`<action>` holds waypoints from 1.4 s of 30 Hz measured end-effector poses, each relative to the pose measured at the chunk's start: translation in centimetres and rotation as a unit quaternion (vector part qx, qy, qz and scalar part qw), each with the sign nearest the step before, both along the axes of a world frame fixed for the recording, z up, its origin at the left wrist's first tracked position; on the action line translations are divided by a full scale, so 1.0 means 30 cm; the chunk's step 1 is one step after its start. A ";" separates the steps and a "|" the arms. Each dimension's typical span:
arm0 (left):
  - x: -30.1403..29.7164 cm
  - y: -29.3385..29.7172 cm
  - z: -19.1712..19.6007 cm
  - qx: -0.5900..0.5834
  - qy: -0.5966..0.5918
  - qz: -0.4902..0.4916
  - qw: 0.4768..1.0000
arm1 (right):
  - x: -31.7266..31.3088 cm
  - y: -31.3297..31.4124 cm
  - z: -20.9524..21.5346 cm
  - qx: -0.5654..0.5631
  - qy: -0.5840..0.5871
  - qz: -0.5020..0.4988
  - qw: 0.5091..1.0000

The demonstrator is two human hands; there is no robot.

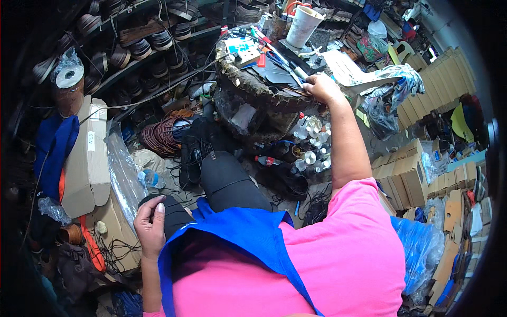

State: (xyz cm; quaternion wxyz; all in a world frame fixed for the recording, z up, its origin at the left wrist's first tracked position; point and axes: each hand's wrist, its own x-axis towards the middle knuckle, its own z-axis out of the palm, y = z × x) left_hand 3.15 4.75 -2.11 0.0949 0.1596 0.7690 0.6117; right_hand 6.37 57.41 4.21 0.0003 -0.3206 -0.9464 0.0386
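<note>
I sit in a pink shirt and blue apron before a small cluttered work table (248, 87). My right hand (321, 86) reaches out to the table's near right edge, fingers curled around something small and dark, hard to tell what. My left hand (150, 224) rests flat on my left knee in dark trousers, holding nothing. On the table lie a white cup (303, 25), pens, a small card (241, 48) and dark sheet pieces (277, 74).
Shelves of shoes (142, 45) fill the upper left. Cardboard boxes (87, 153) and a tape roll (69, 77) stand at left. Small bottles (310, 145) sit under the table, a coiled cord (161, 134) beside it. More boxes (406, 177) and plastic bags (420, 251) crowd the right.
</note>
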 end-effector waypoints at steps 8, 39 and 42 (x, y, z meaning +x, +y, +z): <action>0.010 0.001 0.011 -0.009 0.015 -0.006 1.000 | 0.002 -0.094 0.041 0.064 -0.015 -0.055 0.996; -0.266 0.196 0.272 0.108 0.118 -0.029 0.987 | -0.070 -0.557 0.173 -0.622 0.326 0.114 0.703; -0.264 0.187 0.178 0.143 0.091 -0.061 0.984 | -0.131 -0.698 0.088 -0.750 0.307 0.118 0.574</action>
